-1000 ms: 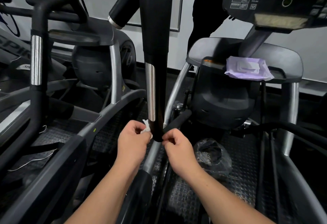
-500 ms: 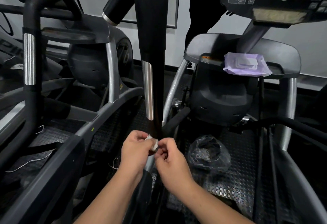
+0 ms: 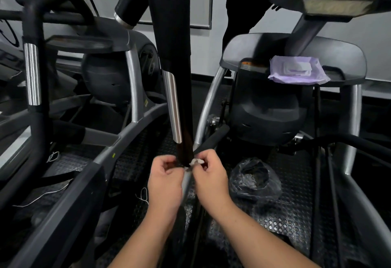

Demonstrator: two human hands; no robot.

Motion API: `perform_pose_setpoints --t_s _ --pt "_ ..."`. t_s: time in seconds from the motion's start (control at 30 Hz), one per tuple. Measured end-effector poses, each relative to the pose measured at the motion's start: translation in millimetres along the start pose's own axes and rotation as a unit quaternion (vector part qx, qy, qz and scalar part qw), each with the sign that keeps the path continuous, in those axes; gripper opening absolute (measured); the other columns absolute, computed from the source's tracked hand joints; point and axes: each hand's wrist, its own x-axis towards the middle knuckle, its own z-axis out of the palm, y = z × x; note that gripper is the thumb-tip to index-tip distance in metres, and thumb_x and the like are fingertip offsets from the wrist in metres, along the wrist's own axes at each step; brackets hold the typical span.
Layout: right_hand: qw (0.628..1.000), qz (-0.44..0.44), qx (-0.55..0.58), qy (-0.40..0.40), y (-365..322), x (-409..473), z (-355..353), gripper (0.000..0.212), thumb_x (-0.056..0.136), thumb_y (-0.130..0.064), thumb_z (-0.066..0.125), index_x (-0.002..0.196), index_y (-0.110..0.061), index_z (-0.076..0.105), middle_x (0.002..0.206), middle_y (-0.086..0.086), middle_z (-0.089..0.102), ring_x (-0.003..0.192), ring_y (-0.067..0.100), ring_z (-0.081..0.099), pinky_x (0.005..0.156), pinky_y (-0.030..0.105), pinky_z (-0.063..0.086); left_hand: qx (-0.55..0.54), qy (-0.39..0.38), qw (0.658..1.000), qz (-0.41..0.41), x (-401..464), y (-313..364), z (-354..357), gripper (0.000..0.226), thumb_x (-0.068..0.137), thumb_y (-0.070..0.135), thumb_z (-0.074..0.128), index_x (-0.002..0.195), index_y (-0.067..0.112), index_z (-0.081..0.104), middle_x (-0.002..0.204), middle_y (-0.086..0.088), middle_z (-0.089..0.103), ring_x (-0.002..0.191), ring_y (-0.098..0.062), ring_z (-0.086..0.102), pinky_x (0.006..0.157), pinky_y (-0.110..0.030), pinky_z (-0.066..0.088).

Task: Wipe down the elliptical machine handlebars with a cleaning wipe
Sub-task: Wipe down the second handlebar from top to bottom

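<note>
Handlebar (image 3: 172,56) upright, just far of both hands; right hand (image 3: 208,174) pinches wipe (image 3: 195,162) at its base, left hand (image 3: 166,174) curled, contents unclear.

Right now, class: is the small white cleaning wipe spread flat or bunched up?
Bunched up: the small white cleaning wipe shows only as a crumpled wad pinched in the right hand.
</note>
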Motion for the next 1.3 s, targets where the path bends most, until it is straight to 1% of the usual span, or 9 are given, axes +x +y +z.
perform_pose_setpoints --t_s 0.13,0.27,0.5,0.6,0.77,0.87,1.07,1.17,1.3 --pt "0.999 0.024 0.006 0.024 4 11 4 0.021 0.086 -0.003 0.056 0.086 -0.024 0.061 0.092 -0.003 0.061 0.083 0.012 0.059 0.074 0.028 0.045 0.123 -0.054 0.988 0.069 12 22 2 0.038 0.07 0.02 0.068 0.101 0.04 0.059 0.106 -0.002 0.065 0.089 -0.015 0.064 0.082 -0.03 0.051" --pt "0.999 0.044 -0.005 0.011 14 21 1 0.015 0.091 -0.014 0.059 0.086 -0.028 0.054 0.082 -0.005 0.063 0.072 0.011 0.057 0.059 0.026 0.041 0.21 -0.071 0.97 0.102 25 42 11 0.028 0.073 0.028 0.083 0.084 0.029 0.057 0.09 0.002 0.066 0.084 -0.013 0.065 0.07 -0.03 0.051" --pt "0.999 0.011 -0.037 -0.024 25 34 -7 0.03 0.09 -0.007 0.057 0.08 -0.035 0.06 0.092 -0.009 0.057 0.085 0.009 0.057 0.068 0.016 0.04 0.204 -0.062 0.973 0.084 34 43 18 0.029 0.074 0.017 0.082 0.075 0.024 0.054 0.067 0.009 0.059 0.063 -0.009 0.057 0.058 -0.025 0.042" --pt "0.997 0.034 -0.058 -0.023 31 50 -12 0.028 0.09 -0.01 0.057 0.079 -0.035 0.061 0.093 -0.008 0.058 0.092 0.017 0.058 0.071 0.025 0.04 0.202 -0.061 0.974 0.085 33 43 18 0.028 0.075 0.017 0.081 0.076 0.023 0.054 0.066 0.01 0.059 0.061 -0.004 0.056 0.057 -0.022 0.041" --pt "0.99 -0.043 -0.108 -0.075 27 63 -13 0.019 0.093 -0.01 0.058 0.093 -0.024 0.07 0.092 -0.009 0.055 0.095 0.014 0.057 0.079 0.023 0.039 0.193 -0.055 0.975 0.091 32 44 21 0.028 0.075 0.01 0.079 0.074 0.022 0.054 0.062 0.01 0.055 0.05 0.008 0.052 0.046 -0.009 0.038" --pt "0.987 -0.001 -0.139 -0.085 21 80 -19 0.015 0.096 -0.018 0.057 0.099 -0.025 0.071 0.098 -0.004 0.056 0.097 0.017 0.058 0.078 0.026 0.04 0.187 -0.054 0.977 0.088 31 45 21 0.026 0.076 0.01 0.079 0.075 0.021 0.055 0.063 0.01 0.056 0.049 0.008 0.052 0.046 -0.009 0.038" --pt "0.949 -0.06 -0.252 -0.18 3 97 -19 0.02 0.096 -0.018 0.056 0.104 -0.02 0.074 0.108 0.008 0.059 0.105 0.026 0.061 0.087 0.03 0.049 0.211 -0.032 0.973 0.089 29 46 22 0.025 0.076 0.02 0.081 0.08 0.027 0.058 0.072 0.008 0.064 0.068 -0.008 0.063 0.057 -0.025 0.043" --pt "0.935 -0.052 -0.296 -0.187 3 107 -20 0.018 0.096 -0.018 0.055 0.097 -0.023 0.073 0.107 0.005 0.054 0.105 0.027 0.06 0.09 0.034 0.051 0.341 -0.03 0.928 0.148 18 46 12 0.025 0.079 0.045 0.077 0.09 0.032 0.058 0.085 0.01 0.064 0.076 -0.008 0.064 0.061 -0.029 0.049" --pt "0.926 -0.066 -0.3 -0.219 4 109 -16 0.02 0.097 -0.019 0.054 0.096 -0.025 0.073 0.11 0.006 0.053 0.106 0.027 0.059 0.094 0.038 0.051 0.564 -0.025 0.791 0.236 3 39 -5 0.033 0.093 0.058 0.054 0.083 0.027 0.046 0.081 0.005 0.059 0.074 -0.021 0.064 0.06 -0.035 0.048"
